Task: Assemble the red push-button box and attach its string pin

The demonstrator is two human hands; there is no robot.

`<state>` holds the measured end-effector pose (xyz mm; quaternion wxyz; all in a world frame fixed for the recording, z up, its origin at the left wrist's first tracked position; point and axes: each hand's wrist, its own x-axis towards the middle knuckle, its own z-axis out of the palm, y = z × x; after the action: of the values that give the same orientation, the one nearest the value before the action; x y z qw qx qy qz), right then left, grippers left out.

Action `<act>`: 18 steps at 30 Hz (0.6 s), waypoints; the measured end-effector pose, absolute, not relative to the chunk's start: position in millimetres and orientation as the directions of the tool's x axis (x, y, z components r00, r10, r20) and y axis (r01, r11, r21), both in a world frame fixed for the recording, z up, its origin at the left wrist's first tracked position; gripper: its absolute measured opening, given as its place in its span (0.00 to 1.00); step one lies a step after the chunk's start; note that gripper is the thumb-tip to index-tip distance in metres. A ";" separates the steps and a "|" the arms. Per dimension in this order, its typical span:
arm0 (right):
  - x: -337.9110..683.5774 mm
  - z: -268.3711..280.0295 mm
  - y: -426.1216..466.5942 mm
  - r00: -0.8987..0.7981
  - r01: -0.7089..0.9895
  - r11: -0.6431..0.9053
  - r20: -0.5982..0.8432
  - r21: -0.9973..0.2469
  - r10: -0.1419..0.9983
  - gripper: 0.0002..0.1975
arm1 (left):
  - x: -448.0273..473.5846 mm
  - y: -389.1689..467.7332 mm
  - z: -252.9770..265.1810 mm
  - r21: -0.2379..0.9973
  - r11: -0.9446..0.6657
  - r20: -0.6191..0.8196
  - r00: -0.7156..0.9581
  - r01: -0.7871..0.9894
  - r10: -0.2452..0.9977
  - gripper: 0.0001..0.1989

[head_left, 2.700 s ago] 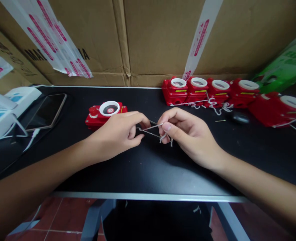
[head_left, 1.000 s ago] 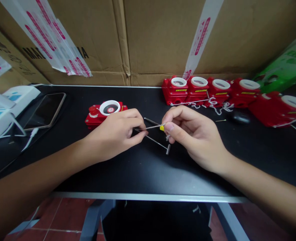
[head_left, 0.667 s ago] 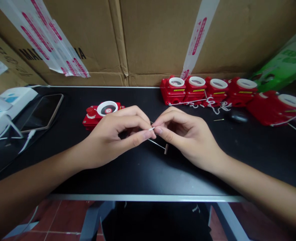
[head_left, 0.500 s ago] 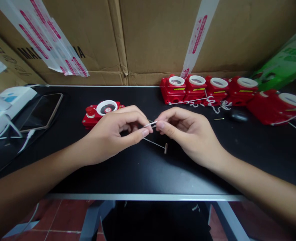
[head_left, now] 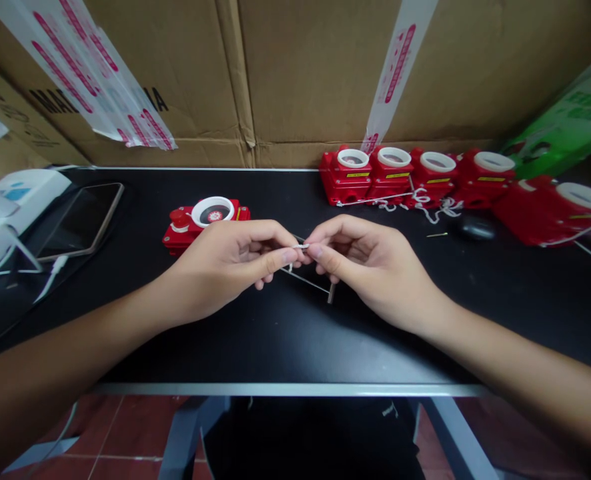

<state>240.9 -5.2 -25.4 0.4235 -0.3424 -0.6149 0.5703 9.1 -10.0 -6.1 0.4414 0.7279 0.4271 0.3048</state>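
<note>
Above the middle of the black table, my left hand (head_left: pixel 245 263) and my right hand (head_left: pixel 370 267) meet fingertip to fingertip. Both pinch a short stretch of white string (head_left: pixel 301 247) between thumb and forefinger. A loose white end hangs below my left fingertips. Beneath the hands lies a thin metal rod with a small metal crosspiece (head_left: pixel 331 293) at its right end; the hands hide part of it, and I cannot tell whether the string joins it. A red box with a white ring on top (head_left: pixel 181 230) sits behind my left hand, partly covered by it.
Several similar red boxes (head_left: pixel 345 190) stand in a row at the back right, with white string (head_left: pixel 438 210) lying before them. A black mouse (head_left: pixel 477 229) and a small metal pin (head_left: pixel 436 235) are nearby. On the left are a phone (head_left: pixel 83 220) and a white power strip (head_left: pixel 38 193). Cardboard (head_left: pixel 300 73) rises behind.
My left hand has shifted slightly, its lower fingers now showing under the thumb. The fingertips of both hands have come closer, leaving less string visible between them. A white string end now shows below.
</note>
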 end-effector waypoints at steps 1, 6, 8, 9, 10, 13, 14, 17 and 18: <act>241.1 -25.3 -5.0 -0.409 -0.061 0.103 0.119 -0.993 0.905 0.11 | 9.2 -10.2 -6.1 0.906 -0.236 0.060 0.446 0.350 0.893 0.05; 241.5 -25.8 -7.4 -0.433 -0.049 0.088 0.101 -0.995 0.896 0.15 | 11.3 -11.3 -4.1 0.919 -0.198 0.029 0.442 0.341 0.896 0.05; 241.6 -26.5 -9.7 -0.462 -0.036 0.141 0.142 -0.989 0.876 0.18 | 11.7 -11.9 -3.5 0.918 -0.201 0.031 0.441 0.343 0.897 0.05; 241.7 -26.8 -10.8 -0.476 -0.023 0.177 0.166 -0.984 0.863 0.19 | 11.6 -12.2 -3.8 0.916 -0.203 0.030 0.445 0.347 0.895 0.05; 241.9 -27.1 -11.6 -0.489 -0.006 0.213 0.189 -0.977 0.852 0.17 | 11.3 -12.4 -4.3 0.912 -0.206 0.026 0.453 0.353 0.891 0.05; 243.0 -28.0 -12.0 -0.475 0.051 0.298 0.240 -0.953 0.847 0.09 | 9.6 -12.2 -7.4 0.906 -0.208 0.013 0.466 0.368 0.885 0.05; 243.4 -28.5 -11.4 -0.462 0.066 0.312 0.248 -0.948 0.852 0.07 | 8.9 -11.7 -8.4 0.906 -0.205 0.011 0.464 0.369 0.886 0.05; 244.0 -30.0 -8.9 -0.440 0.123 0.369 0.283 -0.921 0.852 0.06 | 6.2 -9.2 -10.5 0.860 -0.279 0.052 0.469 0.428 0.882 0.07; 244.0 -30.4 -8.0 -0.439 0.163 0.423 0.318 -0.891 0.840 0.07 | 5.0 -8.3 -10.9 0.799 -0.361 0.099 0.485 0.482 0.869 0.06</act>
<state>244.0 -8.0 -30.4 0.4067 -0.3395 -0.7389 0.4164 5.0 -8.3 -10.9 0.3645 0.7809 0.4323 0.2653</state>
